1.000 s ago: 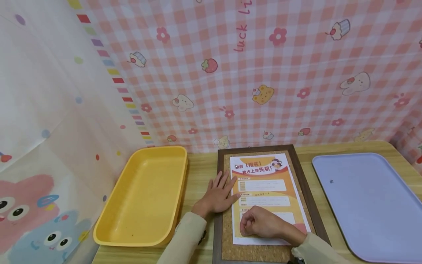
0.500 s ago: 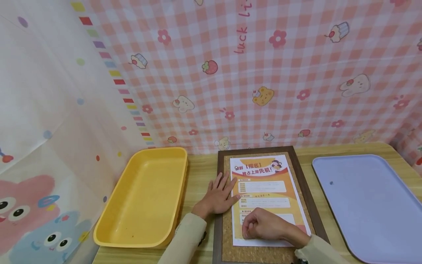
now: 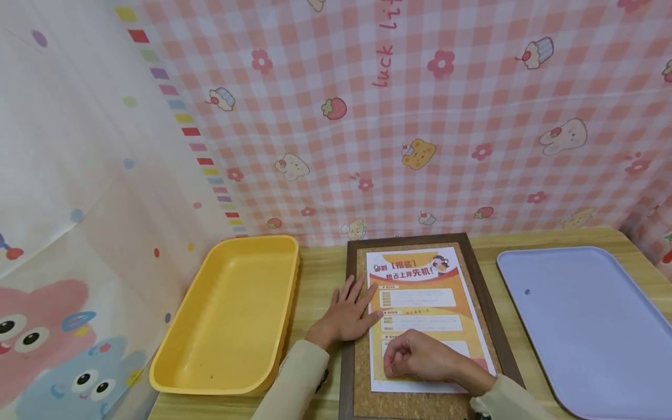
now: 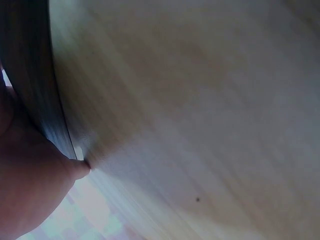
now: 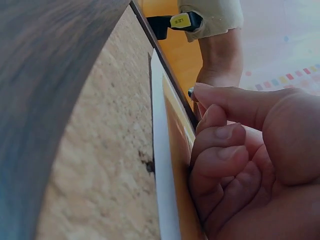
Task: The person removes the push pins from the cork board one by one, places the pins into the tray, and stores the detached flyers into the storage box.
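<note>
A printed orange-and-white poster point(image 3: 420, 298) lies on a cork board point(image 3: 415, 402) with a dark wooden frame. Small shiny tacks appear near its top corners. My left hand point(image 3: 345, 315) lies with spread fingers across the board's left edge, its fingertips on the poster. Over the poster's lower left part, my right hand point(image 3: 420, 357) is curled, with thumb and index finger pinched together. In the right wrist view, the shiny end of a thumbtack point(image 5: 191, 92) shows at those fingertips; its point is hidden. The left wrist view catches only part of the left hand point(image 4: 35, 175) beside the frame.
A deep yellow tray point(image 3: 231, 315) stands left of the board. On the right is a shallow lavender tray point(image 3: 588, 338), holding one small metallic tack point(image 3: 527, 291). Everything rests on a wooden table point(image 3: 320, 262) before a pink checked cloth point(image 3: 367, 140).
My right hand stays at the poster's lower left and shifts only slightly. The left hand keeps its place. The head view has tilted a little.
</note>
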### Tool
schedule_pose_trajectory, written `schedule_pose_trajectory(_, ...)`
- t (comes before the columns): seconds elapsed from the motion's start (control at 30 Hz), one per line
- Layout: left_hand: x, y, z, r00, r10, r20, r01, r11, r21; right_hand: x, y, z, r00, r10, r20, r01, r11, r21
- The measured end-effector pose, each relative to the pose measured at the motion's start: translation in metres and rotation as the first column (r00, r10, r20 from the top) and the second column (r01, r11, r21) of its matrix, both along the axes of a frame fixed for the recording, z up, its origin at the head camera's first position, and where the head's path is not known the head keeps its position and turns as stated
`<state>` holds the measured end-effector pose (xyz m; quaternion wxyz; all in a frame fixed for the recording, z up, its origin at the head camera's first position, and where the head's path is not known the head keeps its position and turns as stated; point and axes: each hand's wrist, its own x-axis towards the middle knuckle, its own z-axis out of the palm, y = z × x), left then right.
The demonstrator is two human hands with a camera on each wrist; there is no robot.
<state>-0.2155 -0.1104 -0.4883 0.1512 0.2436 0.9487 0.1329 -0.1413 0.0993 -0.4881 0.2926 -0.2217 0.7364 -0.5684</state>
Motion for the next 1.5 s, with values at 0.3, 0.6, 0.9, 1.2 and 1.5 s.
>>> schedule_pose_trajectory(0.3,0.0,0.0,0.001,1.0,-0.003,-0.003,0.003,1.0,0.004,0.001,0.001,0.004,1.0,0.023,-0.002,-0.023,0.999,-0.027)
schedule_pose_trajectory(0.6,-0.001,0.0,-0.001,1.0,-0.003,-0.001,0.003,1.0,0.004,0.001,0.004,0.01,1.0,0.004,-0.007,-0.005,1.0,-0.017)
schedule_pose_trajectory(0.9,0.0,0.001,-0.001,1.0,0.007,0.006,-0.007,1.0,0.005,-0.001,0.013,0.017,0.998,0.004,-0.06,-0.005,1.0,-0.021)
schedule_pose_trajectory(1.2,-0.001,0.0,-0.005,1.0,0.005,0.0,-0.005,1.0,0.006,-0.002,0.03,0.03,0.998,-0.029,-0.052,0.028,0.999,-0.019)
schedule_pose_trajectory(1.5,-0.001,-0.001,-0.003,1.0,-0.002,0.011,0.002,1.0,0.015,0.0,0.049,0.043,0.995,-0.081,-0.062,0.078,0.996,-0.043)
